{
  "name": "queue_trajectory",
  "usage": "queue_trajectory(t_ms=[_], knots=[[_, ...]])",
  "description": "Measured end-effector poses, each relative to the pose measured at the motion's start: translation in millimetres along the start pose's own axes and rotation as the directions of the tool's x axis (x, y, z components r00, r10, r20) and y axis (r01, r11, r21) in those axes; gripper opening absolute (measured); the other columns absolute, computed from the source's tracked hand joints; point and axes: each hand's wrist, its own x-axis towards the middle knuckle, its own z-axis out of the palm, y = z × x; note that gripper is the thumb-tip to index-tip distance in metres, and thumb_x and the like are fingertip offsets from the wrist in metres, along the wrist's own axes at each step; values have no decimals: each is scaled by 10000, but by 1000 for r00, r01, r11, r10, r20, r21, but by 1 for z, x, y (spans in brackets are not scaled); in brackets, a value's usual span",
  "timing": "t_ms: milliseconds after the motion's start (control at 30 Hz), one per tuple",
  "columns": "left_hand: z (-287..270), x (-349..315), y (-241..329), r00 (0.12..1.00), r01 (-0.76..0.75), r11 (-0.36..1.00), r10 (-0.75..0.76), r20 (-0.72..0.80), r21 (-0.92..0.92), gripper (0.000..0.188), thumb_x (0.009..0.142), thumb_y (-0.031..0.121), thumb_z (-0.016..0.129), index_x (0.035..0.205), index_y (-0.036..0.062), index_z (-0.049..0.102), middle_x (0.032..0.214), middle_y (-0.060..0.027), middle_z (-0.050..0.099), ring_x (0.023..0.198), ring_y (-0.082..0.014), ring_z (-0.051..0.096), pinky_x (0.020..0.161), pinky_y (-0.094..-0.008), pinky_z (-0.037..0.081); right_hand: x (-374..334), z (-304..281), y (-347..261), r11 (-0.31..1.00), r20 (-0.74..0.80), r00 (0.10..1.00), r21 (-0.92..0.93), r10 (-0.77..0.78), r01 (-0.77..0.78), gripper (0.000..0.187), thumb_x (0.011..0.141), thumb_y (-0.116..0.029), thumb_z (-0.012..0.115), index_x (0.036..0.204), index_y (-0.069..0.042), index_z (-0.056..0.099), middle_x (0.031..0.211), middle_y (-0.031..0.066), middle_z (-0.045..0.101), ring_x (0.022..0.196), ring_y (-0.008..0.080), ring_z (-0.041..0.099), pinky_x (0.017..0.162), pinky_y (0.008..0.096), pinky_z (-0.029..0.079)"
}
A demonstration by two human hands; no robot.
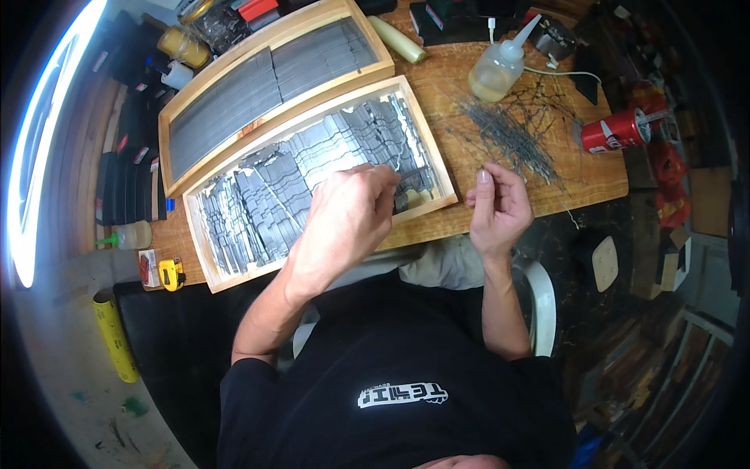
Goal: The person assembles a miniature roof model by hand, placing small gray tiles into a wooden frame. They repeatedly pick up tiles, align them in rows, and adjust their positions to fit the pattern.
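Note:
A wooden frame (201,248) lies in front of me, filled with rows of thin grey and silvery strips (269,191). Over its right part reaches my left hand (344,211), its fingers pinched together close to the strips; what they hold, if anything, is hidden. My right hand (501,209) hovers just beyond the frame's right end, by the table's front edge. Its fingers are curled and the thumb presses toward the index finger; anything between them is too small to make out. Past that hand lies a loose pile of thin dark strips (512,137).
Behind sits a second wooden frame (383,51) with grey strips. A squeeze bottle (492,74) and a red can (613,133) stand at the table's (433,223) far right. A yellow tape measure (171,275) is at the left edge. Jars (183,47) stand at the back left.

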Motion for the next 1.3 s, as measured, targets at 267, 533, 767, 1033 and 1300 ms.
queue_trajectory(t_ms=[267,533,767,1033,1300], knots=[[1,5,-1,1000,-21,994,19,22,105,171,896,-29,670,1037,-47,766,943,-230,768,852,-403,756,800,-450,597,1,0,-3,1000,2,1000,-4,-18,18,145,1041,-32,685,1159,53,681,881,68,711,733,95,670,659,227,558],[-1,4,-1,999,-29,990,26,25,135,172,895,-41,658,1036,-59,755,935,-226,770,847,-395,765,797,-442,602,0,0,-2,999,17,999,-17,-28,28,153,1033,-29,694,1159,56,685,890,71,716,731,100,671,662,224,551],[4,6,-3,999,-51,992,48,25,114,153,905,-21,651,1012,-60,753,891,-240,756,821,-415,749,775,-455,601,-2,0,1,1000,12,1000,-25,-18,18,153,1032,-34,699,1156,56,691,910,72,717,745,99,671,662,226,552],[4,11,-2,998,-8,993,1,60,115,143,910,-4,643,985,-52,754,842,-253,738,792,-423,742,747,-478,592,-2,0,4,998,12,999,-40,-42,42,150,1033,-37,700,1152,56,692,911,66,716,748,90,667,657,218,539],[6,15,-1,998,-36,988,29,51,152,139,912,2,634,963,-50,753,828,-258,733,774,-431,739,738,-485,598,-3,2,2,999,1,999,-41,-34,34,135,1031,-36,703,1135,49,690,891,53,713,735,76,658,637,203,518]])
